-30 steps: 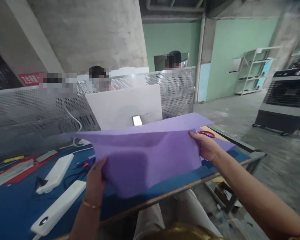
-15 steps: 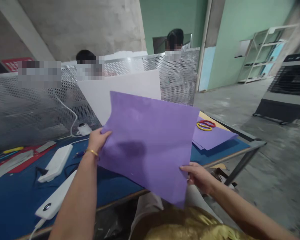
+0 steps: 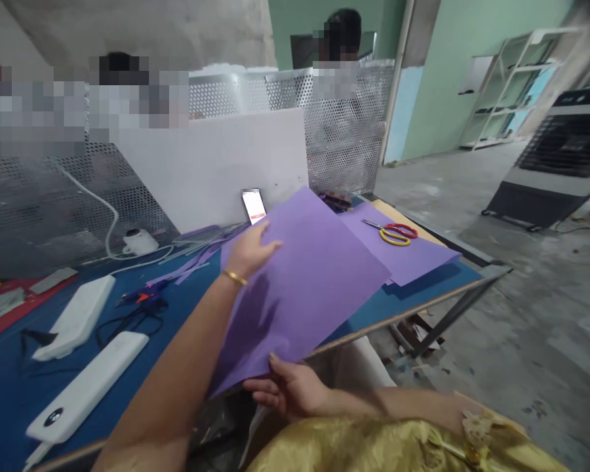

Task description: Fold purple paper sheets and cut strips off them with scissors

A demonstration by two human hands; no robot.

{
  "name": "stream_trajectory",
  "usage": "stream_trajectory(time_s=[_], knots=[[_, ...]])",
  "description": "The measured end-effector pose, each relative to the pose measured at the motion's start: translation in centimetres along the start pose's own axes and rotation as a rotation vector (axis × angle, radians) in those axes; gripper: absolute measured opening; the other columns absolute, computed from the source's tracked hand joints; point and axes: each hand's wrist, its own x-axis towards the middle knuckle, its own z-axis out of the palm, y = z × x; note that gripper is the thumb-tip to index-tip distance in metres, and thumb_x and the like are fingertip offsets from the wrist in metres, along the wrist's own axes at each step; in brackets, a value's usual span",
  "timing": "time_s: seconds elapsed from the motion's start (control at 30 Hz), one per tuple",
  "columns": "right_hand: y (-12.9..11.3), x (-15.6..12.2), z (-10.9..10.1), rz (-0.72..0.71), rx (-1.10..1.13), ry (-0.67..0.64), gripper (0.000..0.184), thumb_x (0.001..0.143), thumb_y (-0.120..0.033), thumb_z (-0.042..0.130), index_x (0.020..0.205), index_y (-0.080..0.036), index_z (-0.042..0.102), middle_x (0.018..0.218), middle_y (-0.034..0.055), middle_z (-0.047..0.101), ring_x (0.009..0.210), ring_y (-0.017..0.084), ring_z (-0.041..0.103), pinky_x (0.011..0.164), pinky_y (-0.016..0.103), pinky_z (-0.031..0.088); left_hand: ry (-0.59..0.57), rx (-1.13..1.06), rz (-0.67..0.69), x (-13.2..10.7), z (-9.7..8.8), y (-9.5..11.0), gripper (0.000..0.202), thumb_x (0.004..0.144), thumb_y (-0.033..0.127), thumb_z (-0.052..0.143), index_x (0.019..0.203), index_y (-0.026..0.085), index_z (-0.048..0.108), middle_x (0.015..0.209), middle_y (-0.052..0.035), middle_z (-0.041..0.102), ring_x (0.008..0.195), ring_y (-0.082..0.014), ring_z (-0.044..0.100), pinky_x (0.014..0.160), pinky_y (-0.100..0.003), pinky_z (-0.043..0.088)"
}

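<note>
By the thumb and fingers of the right hand [image 3: 295, 391], the near edge of a purple sheet [image 3: 309, 275] is pinched. The left hand [image 3: 250, 249] is laid at its far left edge, thumb spread; whether the paper is gripped there cannot be told. The sheet is held above the blue table [image 3: 10, 387], its near corner extended past the front edge. To the right, red-and-yellow-handled scissors [image 3: 384, 231] are rested on more purple paper [image 3: 423, 262]. Beyond, a lit phone [image 3: 254, 204] is propped against a white board [image 3: 216, 164], its on-screen writing too small to be read
</note>
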Motion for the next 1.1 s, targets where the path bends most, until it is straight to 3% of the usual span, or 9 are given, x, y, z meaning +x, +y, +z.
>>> stream_trajectory(time_s=[0.13, 0.27, 0.4, 0.6, 0.73, 0.8, 0.9, 1.0, 1.1], knots=[[0.3, -0.1, -0.1, 0.021, 0.166, -0.009, 0.025, 0.099, -0.035, 0.06, 0.098, -0.011, 0.068, 0.083, 0.0052, 0.075, 0.075, 0.013, 0.074, 0.067, 0.022, 0.054, -0.273, -0.017, 0.109, -9.9, -2.0, 0.3, 0.063, 0.085, 0.046, 0.066, 0.141, 0.019, 0.057, 0.138, -0.0111, 0.064, 0.123, -0.0288, 0.062, 0.107, -0.043, 0.047], [-0.2, -0.6, -0.4, 0.016, 0.18, -0.116, 0.034, 0.087, -0.044, 0.074, 0.091, -0.011, 0.071, 0.078, 0.0049, 0.074, 0.071, 0.012, 0.07, 0.073, 0.023, 0.053, -0.287, 0.089, 0.126, -20.4, -2.8, -2.8, 0.081, 0.074, 0.048, 0.075, 0.147, 0.022, 0.05, 0.145, -0.0114, 0.059, 0.129, -0.0311, 0.059, 0.107, -0.046, 0.049], [-0.6, -1.4, -0.6, 0.005, 0.049, -0.165, 0.052, 0.07, -0.053, 0.084, 0.1, -0.011, 0.073, 0.087, 0.0086, 0.077, 0.082, 0.016, 0.071, 0.075, 0.023, 0.052, -0.226, 0.233, 0.195, -25.7, -2.7, -6.0, 0.061, 0.084, 0.033, 0.063, 0.144, 0.026, 0.055, 0.143, -0.0096, 0.062, 0.133, -0.0329, 0.056, 0.11, -0.057, 0.045], [-5.1, -4.6, -1.9, -0.209, -0.39, -0.085, 0.051, 0.07, -0.048, 0.085, 0.106, -0.015, 0.074, 0.107, 0.0125, 0.076, 0.092, 0.024, 0.073, 0.084, 0.036, 0.057, -0.214, 0.231, 0.355, -26.3, -2.9, -7.7, 0.069, 0.082, 0.002, 0.037, 0.139, 0.033, 0.059, 0.135, -0.0003, 0.068, 0.126, -0.0186, 0.061, 0.111, -0.044, 0.046], [-11.9, -7.4, -4.1, -0.521, -0.22, 0.194, 0.05, 0.081, -0.056, 0.07, 0.119, -0.024, 0.068, 0.119, 0.0077, 0.074, 0.097, 0.026, 0.072, 0.078, 0.042, 0.062, -0.125, 0.234, 0.436, -26.6, -2.9, -9.4, 0.071, 0.08, 0.0, 0.036, 0.139, 0.032, 0.06, 0.134, -0.001, 0.069, 0.128, -0.0189, 0.06, 0.118, -0.049, 0.038], [-15.3, -8.2, -5.3, -0.626, -0.257, 0.308, 0.044, 0.081, -0.054, 0.068, 0.111, -0.023, 0.069, 0.109, 0.0077, 0.076, 0.092, 0.025, 0.073, 0.073, 0.039, 0.063, -0.11, 0.231, 0.464, -26.7, -2.8, -9.9, 0.069, 0.082, 0.002, 0.036, 0.139, 0.031, 0.06, 0.134, -0.0016, 0.069, 0.128, -0.0191, 0.06, 0.118, -0.048, 0.038], [-19.0, -8.8, -7.1, -0.603, -0.5, 0.408, 0.031, 0.068, -0.039, 0.08, 0.087, -0.017, 0.071, 0.075, 0.006, 0.073, 0.063, 0.02, 0.068, 0.051, 0.029, 0.058, -0.078, 0.24, 0.527, -26.0, -2.9, -9.2, 0.062, 0.087, 0.004, 0.036, 0.136, 0.03, 0.063, 0.127, -0.0025, 0.072, 0.118, -0.019, 0.066, 0.114, -0.043, 0.043], [-20.4, -9.2, -8.5, -0.602, -0.562, 0.463, 0.028, 0.057, -0.027, 0.086, 0.077, -0.015, 0.07, 0.059, 0.0012, 0.065, 0.047, 0.015, 0.057, 0.038, 0.024, 0.048, -0.023, 0.293, 0.617, -24.6, -3.6, -7.1, 0.057, 0.092, 0.006, 0.037, 0.136, 0.029, 0.063, 0.121, -0.0043, 0.075, 0.108, -0.0193, 0.071, 0.108, -0.039, 0.047], [-19.0, -9.5, -9.6, -0.696, -0.51, 0.499, 0.034, 0.059, -0.033, 0.086, 0.084, -0.018, 0.07, 0.065, -0.0011, 0.067, 0.052, 0.013, 0.058, 0.044, 0.023, 0.05, 0.098, 0.392, 0.696, -22.9, -4.8, -5.5, 0.055, 0.094, 0.007, 0.043, 0.143, 0.026, 0.057, 0.126, -0.0066, 0.073, 0.111, -0.0214, 0.071, 0.109, -0.038, 0.046]])
